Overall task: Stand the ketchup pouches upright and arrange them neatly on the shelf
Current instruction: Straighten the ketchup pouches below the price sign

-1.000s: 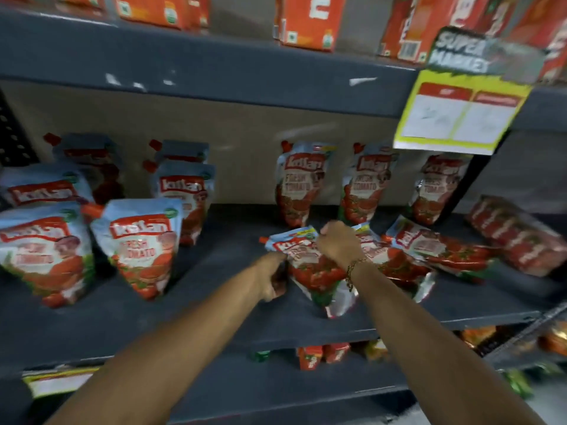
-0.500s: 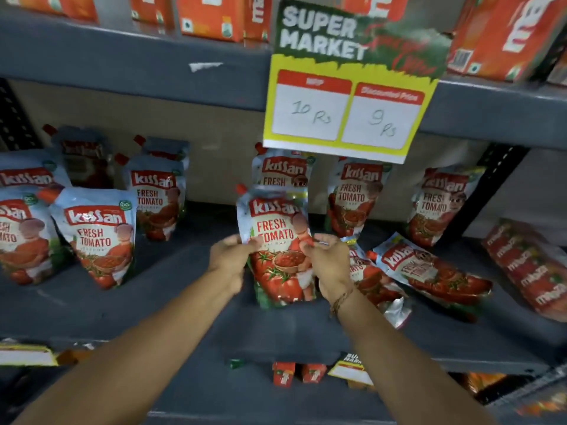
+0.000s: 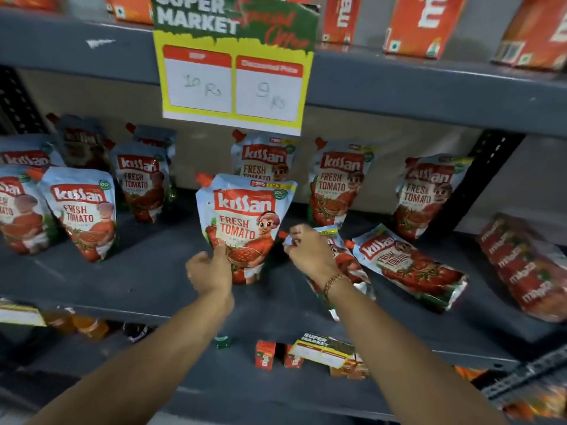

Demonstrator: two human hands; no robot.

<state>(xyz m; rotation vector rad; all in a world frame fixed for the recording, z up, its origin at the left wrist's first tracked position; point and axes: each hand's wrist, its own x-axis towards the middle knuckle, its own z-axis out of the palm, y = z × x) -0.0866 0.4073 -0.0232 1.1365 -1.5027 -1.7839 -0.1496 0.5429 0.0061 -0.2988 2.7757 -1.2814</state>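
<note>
A Kissan ketchup pouch [image 3: 245,216] stands upright mid-shelf, in front of another upright pouch [image 3: 264,157]. My left hand [image 3: 208,268] grips its lower left edge, thumb on the front. My right hand [image 3: 310,253] is closed on the top corner of a pouch lying flat [image 3: 346,262], near its red cap. A second flat pouch [image 3: 408,265] lies just to the right of it. More pouches stand upright along the back right [image 3: 334,182] [image 3: 426,194] and in a group on the left [image 3: 81,213] [image 3: 141,179].
A yellow price sign [image 3: 233,81] hangs from the upper shelf edge [image 3: 429,96] over the back pouches. Red packs [image 3: 527,265] lie at the far right beside a black post [image 3: 478,185]. Orange cartons [image 3: 423,23] line the top shelf; small cartons [image 3: 265,358] stand below.
The pouch went from lying flat to upright on the shelf in both hands. My right hand has since left it and closed on the neighbouring flat pouch; the view shifted right.
</note>
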